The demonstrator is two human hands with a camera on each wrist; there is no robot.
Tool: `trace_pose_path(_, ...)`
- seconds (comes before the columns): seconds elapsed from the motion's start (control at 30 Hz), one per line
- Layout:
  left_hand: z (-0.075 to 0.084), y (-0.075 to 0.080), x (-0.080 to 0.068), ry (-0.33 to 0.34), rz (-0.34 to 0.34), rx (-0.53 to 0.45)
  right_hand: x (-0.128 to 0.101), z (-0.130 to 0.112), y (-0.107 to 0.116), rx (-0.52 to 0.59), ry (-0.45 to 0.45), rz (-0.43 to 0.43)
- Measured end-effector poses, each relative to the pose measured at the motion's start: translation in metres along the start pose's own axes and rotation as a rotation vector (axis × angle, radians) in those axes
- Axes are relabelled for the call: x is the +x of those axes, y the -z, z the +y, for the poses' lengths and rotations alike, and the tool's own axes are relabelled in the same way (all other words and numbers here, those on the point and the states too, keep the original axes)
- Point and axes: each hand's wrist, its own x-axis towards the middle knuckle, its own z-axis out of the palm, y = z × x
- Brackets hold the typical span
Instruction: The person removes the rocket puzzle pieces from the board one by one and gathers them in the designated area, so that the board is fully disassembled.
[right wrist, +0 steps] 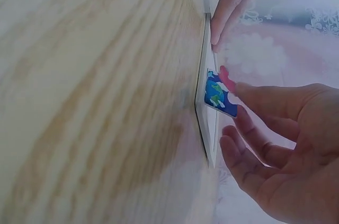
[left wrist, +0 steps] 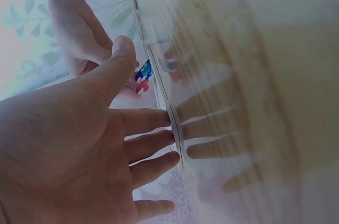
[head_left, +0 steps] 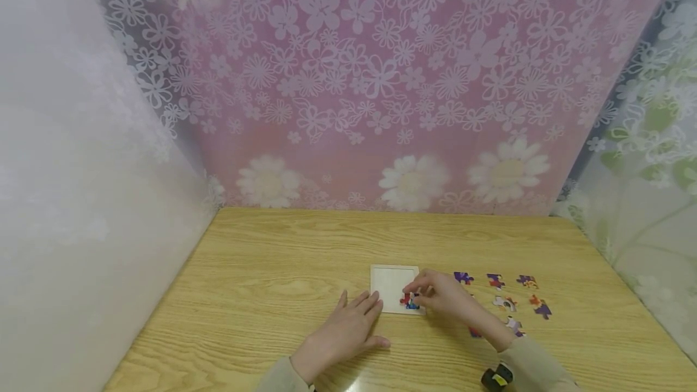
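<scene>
A square, pale wooden puzzle tray point(head_left: 389, 283) lies on the table. My right hand point(head_left: 449, 298) pinches a puzzle piece point(right wrist: 218, 95) between thumb and fingers, over the tray's near right corner. That piece is blue with a green patch and a red part; it stands tilted to the tray in the right wrist view. My left hand point(head_left: 348, 328) stretches its fingers to the tray's left edge, fingertips point(left wrist: 172, 138) right at the rim and holding nothing. Part of the tray's right side is hidden by the right hand.
Several loose puzzle pieces lie in rough rows at the right, among them a purple piece point(head_left: 463, 277) and an orange and purple one point(head_left: 540, 307). Another piece point(head_left: 475, 332) is partly covered by the right forearm. Flowered curtains border the wooden table point(head_left: 261, 271).
</scene>
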Motion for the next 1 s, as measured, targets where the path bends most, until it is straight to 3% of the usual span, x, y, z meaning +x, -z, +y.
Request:
trace_pose_path(0.57, -0.004, -0.004, 0.001, -0.009, 0.012, -0.006, 0.0, 0.0, -0.002, 0.057, 0.001, -0.039)
trace_pose_path(0.83, -0.004, -0.005, 0.001, -0.01, 0.003, 0.003, -0.001, 0.0, 0.0, 0.061, -0.087, 0.039)
trace_pose_path(1.0, -0.004, -0.005, 0.002, -0.007, -0.006, -0.013, -0.002, -0.001, 0.009, 0.115, -0.084, 0.055)
